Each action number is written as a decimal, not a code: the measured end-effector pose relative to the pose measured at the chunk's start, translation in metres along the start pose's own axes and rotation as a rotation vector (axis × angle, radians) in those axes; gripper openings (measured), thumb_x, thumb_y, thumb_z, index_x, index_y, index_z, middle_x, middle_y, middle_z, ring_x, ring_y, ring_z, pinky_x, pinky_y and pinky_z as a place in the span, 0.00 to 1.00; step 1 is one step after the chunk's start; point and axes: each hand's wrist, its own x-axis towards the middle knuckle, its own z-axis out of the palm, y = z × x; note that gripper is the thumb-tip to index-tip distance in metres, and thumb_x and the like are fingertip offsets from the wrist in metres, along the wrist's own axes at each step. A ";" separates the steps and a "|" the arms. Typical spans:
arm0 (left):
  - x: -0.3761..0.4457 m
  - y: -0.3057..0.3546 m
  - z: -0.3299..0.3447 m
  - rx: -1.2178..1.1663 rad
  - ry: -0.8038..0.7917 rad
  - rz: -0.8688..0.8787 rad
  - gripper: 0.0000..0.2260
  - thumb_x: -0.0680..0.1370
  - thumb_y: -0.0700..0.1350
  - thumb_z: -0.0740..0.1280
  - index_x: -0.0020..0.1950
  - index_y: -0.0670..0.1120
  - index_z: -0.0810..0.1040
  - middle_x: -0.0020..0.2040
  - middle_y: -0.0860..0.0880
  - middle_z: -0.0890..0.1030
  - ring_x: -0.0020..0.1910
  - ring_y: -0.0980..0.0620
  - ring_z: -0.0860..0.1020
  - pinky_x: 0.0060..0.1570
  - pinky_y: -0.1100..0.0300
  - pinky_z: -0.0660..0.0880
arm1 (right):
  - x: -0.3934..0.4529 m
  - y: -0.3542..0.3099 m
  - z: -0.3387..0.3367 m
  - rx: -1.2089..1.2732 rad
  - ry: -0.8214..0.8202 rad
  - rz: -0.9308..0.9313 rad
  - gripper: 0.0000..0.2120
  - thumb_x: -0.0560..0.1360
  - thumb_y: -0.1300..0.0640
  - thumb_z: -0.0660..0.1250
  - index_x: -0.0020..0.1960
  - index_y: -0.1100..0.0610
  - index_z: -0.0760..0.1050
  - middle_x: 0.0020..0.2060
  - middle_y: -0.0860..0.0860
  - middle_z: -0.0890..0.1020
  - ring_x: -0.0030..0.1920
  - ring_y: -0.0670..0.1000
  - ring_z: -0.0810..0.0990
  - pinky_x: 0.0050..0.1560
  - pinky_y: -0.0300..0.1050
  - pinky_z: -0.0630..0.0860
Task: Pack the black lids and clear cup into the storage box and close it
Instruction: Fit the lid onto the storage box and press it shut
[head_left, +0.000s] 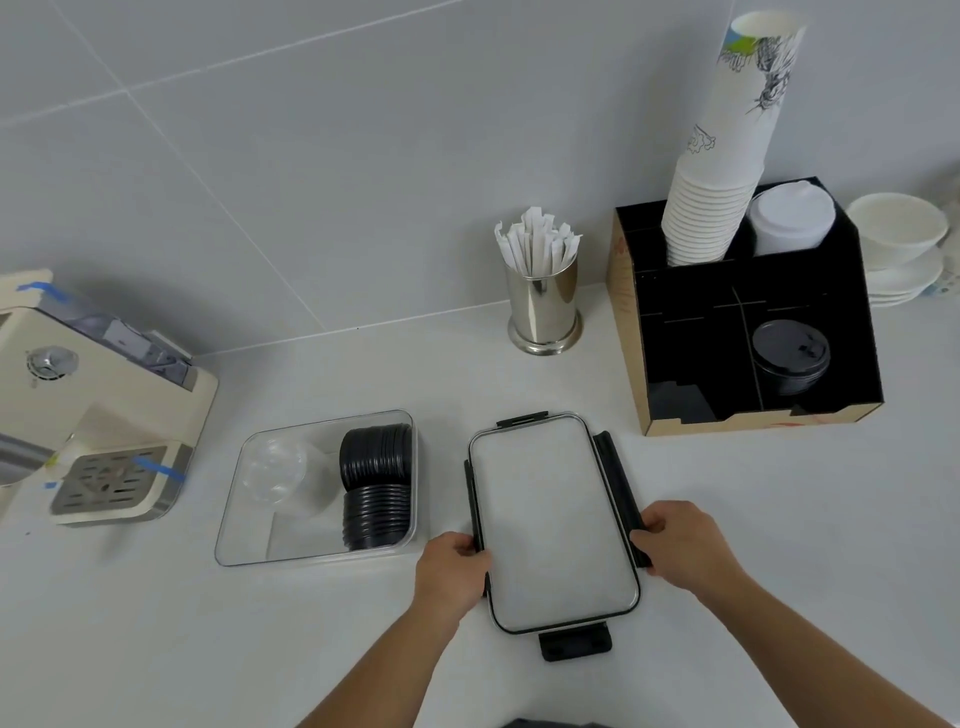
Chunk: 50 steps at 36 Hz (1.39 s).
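A clear storage box stands open on the white counter, left of centre. Inside it, two stacks of black lids lie along the right wall and a clear cup lies on its side at the left. To the right of the box lies its clear lid with black latches. My left hand grips the lid's left edge and my right hand grips its right edge. Whether the lid rests on the counter or is slightly raised, I cannot tell.
A cream coffee machine sits at the far left. A steel holder with wrapped sticks stands at the back. A black organiser at the right holds paper cups, white lids and black lids. White bowls are stacked beyond it.
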 end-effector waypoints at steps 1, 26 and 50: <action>-0.001 0.002 0.000 0.008 0.007 0.000 0.09 0.75 0.40 0.69 0.55 0.44 0.82 0.44 0.50 0.84 0.39 0.55 0.80 0.31 0.68 0.72 | 0.000 -0.001 0.000 0.003 0.000 -0.004 0.05 0.71 0.62 0.67 0.41 0.63 0.78 0.37 0.62 0.84 0.35 0.60 0.85 0.39 0.58 0.83; -0.026 0.027 -0.023 -0.298 -0.008 0.172 0.09 0.79 0.35 0.64 0.52 0.46 0.82 0.44 0.46 0.87 0.46 0.43 0.85 0.53 0.44 0.81 | -0.017 -0.050 -0.041 0.186 0.116 -0.153 0.08 0.75 0.63 0.65 0.39 0.58 0.80 0.32 0.55 0.84 0.36 0.57 0.84 0.44 0.57 0.83; -0.039 0.046 -0.153 -0.846 0.005 0.151 0.09 0.78 0.44 0.71 0.51 0.38 0.81 0.40 0.43 0.82 0.38 0.47 0.81 0.42 0.55 0.81 | -0.066 -0.180 0.006 0.451 -0.027 -0.411 0.07 0.77 0.67 0.65 0.43 0.62 0.81 0.31 0.54 0.85 0.29 0.50 0.80 0.42 0.58 0.84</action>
